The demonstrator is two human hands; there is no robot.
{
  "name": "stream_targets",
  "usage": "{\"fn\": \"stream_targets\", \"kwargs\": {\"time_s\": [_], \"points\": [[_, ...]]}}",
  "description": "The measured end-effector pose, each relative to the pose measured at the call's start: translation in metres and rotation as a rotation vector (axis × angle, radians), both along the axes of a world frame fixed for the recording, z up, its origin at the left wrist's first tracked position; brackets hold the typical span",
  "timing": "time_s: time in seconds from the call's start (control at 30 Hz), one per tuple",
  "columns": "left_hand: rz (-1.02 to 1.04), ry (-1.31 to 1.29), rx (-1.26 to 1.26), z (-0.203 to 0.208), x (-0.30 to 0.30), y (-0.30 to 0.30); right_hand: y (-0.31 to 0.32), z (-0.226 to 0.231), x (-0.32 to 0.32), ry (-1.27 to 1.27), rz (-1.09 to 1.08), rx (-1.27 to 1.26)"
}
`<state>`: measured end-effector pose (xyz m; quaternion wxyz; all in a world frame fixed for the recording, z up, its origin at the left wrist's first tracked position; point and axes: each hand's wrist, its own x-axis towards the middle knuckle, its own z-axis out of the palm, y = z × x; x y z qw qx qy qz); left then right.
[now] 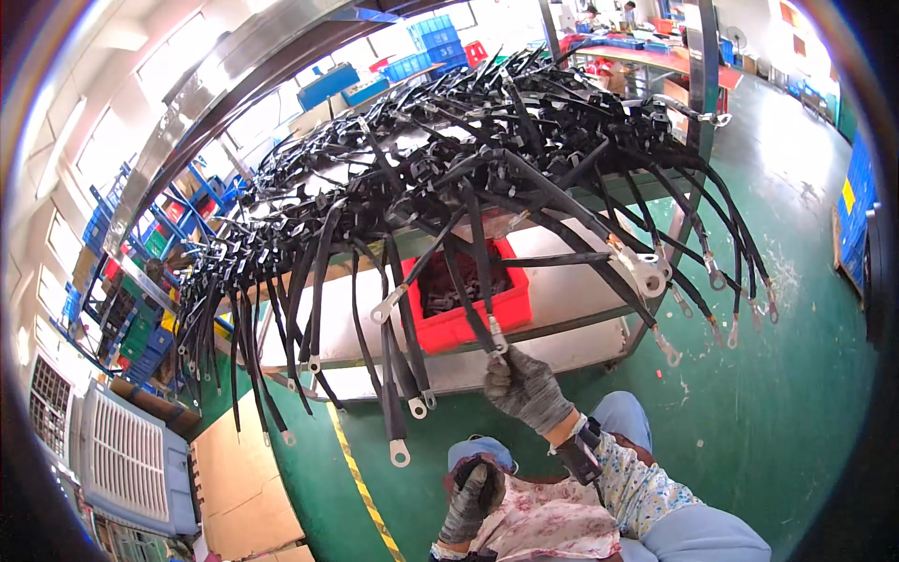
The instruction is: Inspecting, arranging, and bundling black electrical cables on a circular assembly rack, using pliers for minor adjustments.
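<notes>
Black cables (473, 211) with metal ring lugs lie heaped on a metal rack, their ends hanging over its near edge. My right hand (529, 389), in a grey glove, pinches the silvery lug (496, 335) of one hanging black cable in front of the red bin. Lower down, close to my body, my left hand (471, 501) is gloved too and curled. Something dark shows by its fingers, but I cannot make out what it is. A large ring lug (400, 453) dangles left of my hands, and a thicker one (648, 274) juts out to the right.
A red bin (468, 328) with dark contents stands on the rack's lower shelf (571, 351). To the left are a grey-blue slatted unit (131, 459), cardboard (243, 478) and yellow-black floor tape (361, 487). Blue crates (435, 37) stand at the back; people are at a distant table.
</notes>
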<state>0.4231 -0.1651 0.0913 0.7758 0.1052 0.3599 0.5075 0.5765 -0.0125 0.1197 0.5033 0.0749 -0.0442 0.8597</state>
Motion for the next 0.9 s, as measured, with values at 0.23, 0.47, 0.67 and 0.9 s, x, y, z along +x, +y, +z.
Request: {"fn": "stream_targets", "kwargs": {"time_s": [0.23,0.47,0.67,0.9], "points": [[-0.079,0.078,0.163,-0.001,-0.005,0.005,-0.011,0.023,0.027,0.027,-0.085,0.019],[0.048,0.115,0.133,0.001,0.003,0.002,-0.027,0.037,0.032,-0.185,-0.081,-0.071],[0.006,0.253,0.098,0.001,-0.001,0.000,-0.024,0.012,0.021,-0.428,-0.191,-0.022],[-0.031,0.307,0.214,0.003,0.001,-0.003,-0.016,0.009,0.005,-0.432,-0.082,-0.004]]}}
